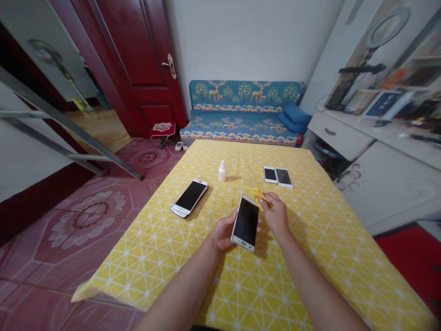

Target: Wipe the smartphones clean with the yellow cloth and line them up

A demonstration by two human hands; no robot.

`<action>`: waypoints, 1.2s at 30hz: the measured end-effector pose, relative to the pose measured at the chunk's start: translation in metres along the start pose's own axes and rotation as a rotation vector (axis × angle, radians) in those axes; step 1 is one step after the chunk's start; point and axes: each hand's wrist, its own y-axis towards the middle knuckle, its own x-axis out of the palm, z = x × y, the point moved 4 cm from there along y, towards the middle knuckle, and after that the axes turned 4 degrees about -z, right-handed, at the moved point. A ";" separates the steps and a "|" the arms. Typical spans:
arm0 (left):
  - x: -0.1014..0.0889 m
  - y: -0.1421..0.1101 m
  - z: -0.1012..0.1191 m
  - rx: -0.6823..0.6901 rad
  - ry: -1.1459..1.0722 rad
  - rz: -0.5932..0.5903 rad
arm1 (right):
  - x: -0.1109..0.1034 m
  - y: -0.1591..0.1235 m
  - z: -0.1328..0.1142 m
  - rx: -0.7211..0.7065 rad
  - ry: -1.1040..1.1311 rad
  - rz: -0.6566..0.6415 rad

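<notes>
Two hands are working over the yellow-covered desk [237, 292], and one phone [246, 223] is taking centre stage: screen up, it is resting in the left hand [223, 233], which is curling around it from the left edge, fingertips just showing at the right. The right hand [275, 214] is pinching a yellow cloth [257, 193] between thumb and fingers, right by the phone's far right corner; whether cloth and phone are touching, the view isn't telling.

On to the containers! A small white bottle [222, 173] is standing upright beyond the held phone, its walls hiding whatever is sitting inside. Over at the right, a drawer [341, 135] is sitting pushed into a white cabinet [399, 172], hiding its contents, and the gap beneath is holding a dark bundle [325, 149], too blurred to name.

Around the action, a phone stack [189, 197] is lying to the left, the upper phone covering most of the one below. Further off to the right, a smaller phone [270, 174] and a larger phone [284, 177] are lying side by side. The bottle is standing between stack and pair, while the right hand is sitting between the held phone and that pair. Beyond the desk's far edge, a blue sofa [237, 122] is stretching along the wall, a blue cushion [296, 115] resting at its right end.
</notes>
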 end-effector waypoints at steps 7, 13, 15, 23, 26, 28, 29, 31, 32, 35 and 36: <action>-0.005 0.001 0.000 0.031 -0.016 0.047 | 0.014 -0.005 -0.005 -0.045 -0.092 -0.080; -0.008 0.001 0.000 0.036 -0.018 0.076 | 0.013 -0.010 -0.014 -0.027 -0.074 -0.217; -0.008 0.000 0.001 0.047 -0.029 0.101 | 0.014 -0.014 -0.019 -0.037 -0.048 -0.274; -0.024 0.000 0.000 0.046 -0.063 0.158 | 0.016 -0.035 -0.041 -0.088 -0.054 -0.445; -0.022 0.001 0.001 0.062 -0.054 0.159 | 0.016 -0.044 -0.050 -0.076 -0.079 -0.510; -0.016 0.001 0.002 0.067 -0.045 0.160 | 0.016 -0.050 -0.056 -0.075 -0.094 -0.554; -0.013 0.001 0.003 0.067 -0.038 0.160 | 0.016 -0.053 -0.060 -0.079 -0.102 -0.575; -0.006 0.002 0.004 0.074 -0.026 0.156 | 0.015 -0.060 -0.066 -0.090 -0.110 -0.621; -0.003 0.003 0.005 0.078 -0.026 0.147 | 0.015 -0.063 -0.068 -0.093 -0.108 -0.642; 0.001 0.004 0.005 0.047 -0.045 0.100 | 0.013 -0.069 -0.072 -0.062 -0.018 -0.734; 0.002 0.004 0.004 0.018 -0.055 0.086 | 0.013 -0.070 -0.071 -0.034 0.044 -0.784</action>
